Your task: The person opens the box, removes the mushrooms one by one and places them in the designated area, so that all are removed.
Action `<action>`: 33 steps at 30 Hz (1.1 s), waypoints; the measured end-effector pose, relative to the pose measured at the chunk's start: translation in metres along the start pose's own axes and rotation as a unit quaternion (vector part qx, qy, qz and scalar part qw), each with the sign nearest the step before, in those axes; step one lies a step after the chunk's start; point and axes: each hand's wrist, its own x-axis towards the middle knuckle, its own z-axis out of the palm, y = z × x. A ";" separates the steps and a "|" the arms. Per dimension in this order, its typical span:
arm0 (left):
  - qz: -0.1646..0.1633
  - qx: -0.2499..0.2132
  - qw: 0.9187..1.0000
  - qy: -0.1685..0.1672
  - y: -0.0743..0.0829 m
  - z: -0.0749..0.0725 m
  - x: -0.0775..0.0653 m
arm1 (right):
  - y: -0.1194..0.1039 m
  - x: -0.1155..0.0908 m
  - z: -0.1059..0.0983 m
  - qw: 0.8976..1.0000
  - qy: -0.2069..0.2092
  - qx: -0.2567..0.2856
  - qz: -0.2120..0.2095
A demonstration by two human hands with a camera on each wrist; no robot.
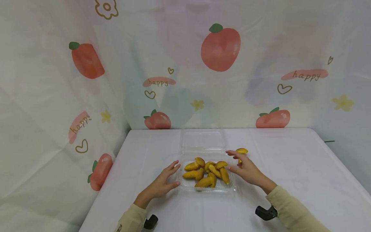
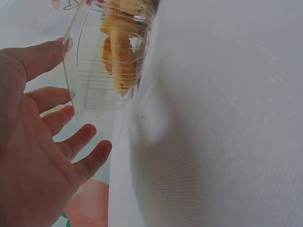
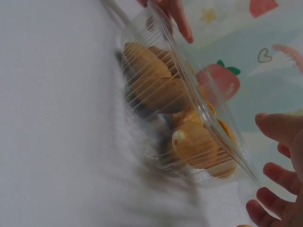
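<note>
A clear plastic clamshell box (image 1: 188, 187) lies on the table with several yellow-brown mushrooms (image 1: 204, 182) inside. Its lid (image 1: 203, 140) is folded back, away from the person. At the box's left side is my left hand (image 1: 163, 182), fingers spread; in the left wrist view its thumb (image 2: 45, 59) meets the clear rim (image 2: 71, 80). My right hand (image 1: 246, 169) hovers by the right rim, fingers apart and slightly bent, holding nothing. Beyond this hand, outside the box, lies one more mushroom (image 1: 242, 150), partly covered by the fingers.
A white cloth covers the table (image 1: 208, 212). Behind it and on the left hang pale curtains (image 1: 185, 48) printed with fruit, hearts and flowers. Black camera mounts (image 1: 266, 213) stick out below both beige sleeves (image 1: 292, 209).
</note>
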 end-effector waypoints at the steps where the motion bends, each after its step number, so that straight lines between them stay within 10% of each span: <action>1: -0.001 -0.001 1.000 0.001 0.000 0.000 0.000 | 0.000 0.000 0.000 1.000 -0.003 0.001 -0.002; 33: 0.008 0.009 1.000 -0.002 0.001 -0.002 0.002 | -0.003 0.016 0.010 0.985 -0.097 -0.139 -0.038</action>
